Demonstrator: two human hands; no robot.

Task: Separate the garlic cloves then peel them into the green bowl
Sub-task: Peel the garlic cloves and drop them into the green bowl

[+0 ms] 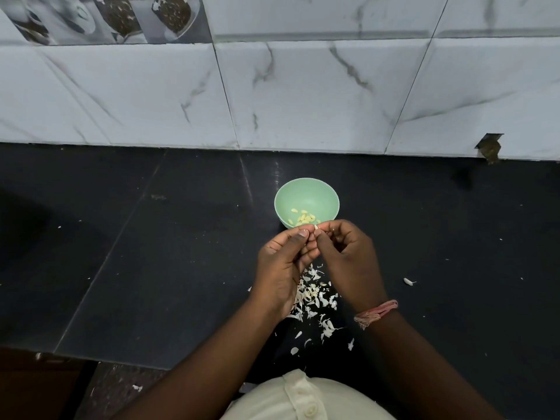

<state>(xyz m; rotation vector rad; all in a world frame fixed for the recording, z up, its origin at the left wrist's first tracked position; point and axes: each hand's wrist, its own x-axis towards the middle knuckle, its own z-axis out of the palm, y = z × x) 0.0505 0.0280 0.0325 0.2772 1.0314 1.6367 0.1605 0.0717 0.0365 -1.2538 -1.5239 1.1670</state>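
A green bowl (306,194) stands on the black counter with several peeled yellowish cloves (304,219) in its bottom. Just in front of its near rim both my hands meet. My left hand (283,265) and my right hand (348,259) pinch one small garlic clove (316,227) between their fingertips; only its pale tip shows. Under my hands lies a pile of white garlic skins (312,294). One unpeeled clove (408,281) lies alone to the right.
The black counter (151,253) runs back to a white marble-tiled wall (303,92). Its front edge is near my body, with a brown cabinet (36,386) below at the left. Small skin flakes are scattered about.
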